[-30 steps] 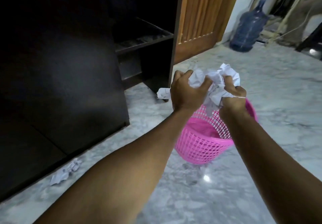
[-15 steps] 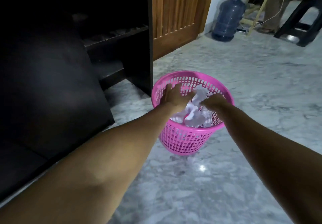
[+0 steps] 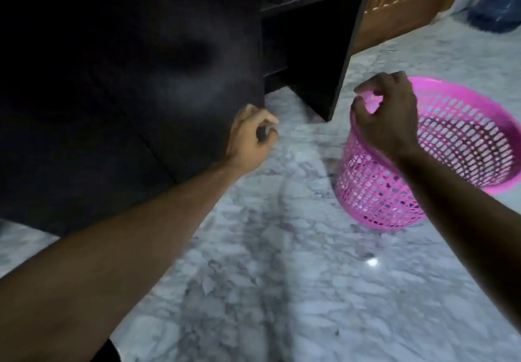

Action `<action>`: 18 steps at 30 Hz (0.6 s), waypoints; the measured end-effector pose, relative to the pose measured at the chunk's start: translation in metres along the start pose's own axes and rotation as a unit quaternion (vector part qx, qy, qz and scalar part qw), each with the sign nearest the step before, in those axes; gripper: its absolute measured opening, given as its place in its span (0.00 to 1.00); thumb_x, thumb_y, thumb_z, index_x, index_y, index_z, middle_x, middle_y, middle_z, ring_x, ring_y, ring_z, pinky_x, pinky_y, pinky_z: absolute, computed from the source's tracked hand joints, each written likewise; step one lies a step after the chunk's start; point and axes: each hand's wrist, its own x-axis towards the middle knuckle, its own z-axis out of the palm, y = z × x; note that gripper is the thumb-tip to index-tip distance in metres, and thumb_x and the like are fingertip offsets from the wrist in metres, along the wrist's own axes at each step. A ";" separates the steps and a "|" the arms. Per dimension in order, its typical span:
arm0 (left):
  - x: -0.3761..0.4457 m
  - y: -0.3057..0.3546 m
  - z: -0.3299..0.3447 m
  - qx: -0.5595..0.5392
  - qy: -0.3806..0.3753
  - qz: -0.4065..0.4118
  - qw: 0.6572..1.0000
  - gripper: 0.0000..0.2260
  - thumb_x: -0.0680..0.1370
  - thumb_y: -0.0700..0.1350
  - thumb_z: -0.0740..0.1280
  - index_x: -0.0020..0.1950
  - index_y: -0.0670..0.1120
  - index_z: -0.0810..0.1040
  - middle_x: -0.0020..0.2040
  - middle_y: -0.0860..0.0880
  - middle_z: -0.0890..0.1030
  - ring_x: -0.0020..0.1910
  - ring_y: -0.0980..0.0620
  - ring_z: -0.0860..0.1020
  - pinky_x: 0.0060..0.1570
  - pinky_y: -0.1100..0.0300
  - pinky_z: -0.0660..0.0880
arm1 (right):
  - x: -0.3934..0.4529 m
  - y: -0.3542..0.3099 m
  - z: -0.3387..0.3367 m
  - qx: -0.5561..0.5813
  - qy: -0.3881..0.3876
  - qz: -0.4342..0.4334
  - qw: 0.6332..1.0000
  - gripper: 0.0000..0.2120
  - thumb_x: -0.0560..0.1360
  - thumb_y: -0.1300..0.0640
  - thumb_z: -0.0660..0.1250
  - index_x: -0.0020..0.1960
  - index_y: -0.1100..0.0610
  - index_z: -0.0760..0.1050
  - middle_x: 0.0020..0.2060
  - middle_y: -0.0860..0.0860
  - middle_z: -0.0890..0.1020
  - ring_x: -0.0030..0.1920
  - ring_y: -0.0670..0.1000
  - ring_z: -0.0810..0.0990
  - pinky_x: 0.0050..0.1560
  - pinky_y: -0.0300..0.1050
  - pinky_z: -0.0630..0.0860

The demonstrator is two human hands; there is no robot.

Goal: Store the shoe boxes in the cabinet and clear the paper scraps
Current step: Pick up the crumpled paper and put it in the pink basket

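Note:
The pink mesh basket (image 3: 439, 164) is tilted at the right, its opening facing up and right. My right hand (image 3: 386, 116) is shut on its near rim. No paper shows inside it from this angle. The dark cabinet (image 3: 310, 51) fills the upper left, with its open door panel (image 3: 127, 94) swung toward me and shelves behind it. My left hand (image 3: 251, 136) is curled at the door's lower corner, with something dark, apparently the door's edge, between thumb and fingers. The view is blurred. No shoe boxes or loose scraps are visible.
Grey marble floor (image 3: 282, 263) spreads below and to the right. A wooden door (image 3: 400, 3) stands behind the cabinet. A blue water jug (image 3: 499, 1) sits at the top right corner.
Both hands have left the paper in the basket. My right hand now grips the basket's rim and tilts it. My left hand has moved left to the cabinet door's corner.

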 end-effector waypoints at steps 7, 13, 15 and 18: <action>-0.129 -0.152 -0.080 0.106 -0.037 -0.177 0.978 0.08 0.76 0.47 0.67 0.52 0.48 0.83 0.47 0.48 0.78 0.49 0.46 0.79 0.52 0.53 0.77 | -0.096 -0.069 0.152 0.077 -0.216 -0.166 0.959 0.10 0.73 0.55 0.66 0.54 0.55 0.78 0.53 0.53 0.77 0.53 0.56 0.78 0.49 0.51 0.77; -0.225 -0.218 -0.081 0.167 -0.096 -0.281 0.940 0.15 0.73 0.51 0.69 0.58 0.51 0.82 0.56 0.47 0.79 0.58 0.43 0.75 0.56 0.45 0.77 | -0.217 -0.085 0.245 0.012 -0.499 -0.267 0.824 0.20 0.76 0.48 0.66 0.67 0.49 0.72 0.61 0.50 0.73 0.55 0.55 0.79 0.49 0.50 0.78; -0.239 -0.228 -0.070 0.194 -0.116 -0.277 0.934 0.21 0.72 0.56 0.67 0.64 0.53 0.79 0.62 0.49 0.76 0.64 0.43 0.72 0.59 0.44 0.75 | -0.255 -0.084 0.260 -0.007 -0.571 -0.293 0.767 0.29 0.75 0.44 0.68 0.73 0.48 0.68 0.65 0.50 0.70 0.59 0.55 0.77 0.51 0.50 0.79; -0.247 -0.247 -0.048 0.245 -0.138 -0.277 0.919 0.28 0.73 0.60 0.69 0.72 0.55 0.73 0.72 0.47 0.69 0.71 0.41 0.66 0.66 0.41 0.70 | -0.303 -0.080 0.277 -0.009 -0.612 -0.342 0.713 0.32 0.76 0.44 0.67 0.77 0.44 0.63 0.72 0.53 0.64 0.65 0.55 0.70 0.54 0.53 0.79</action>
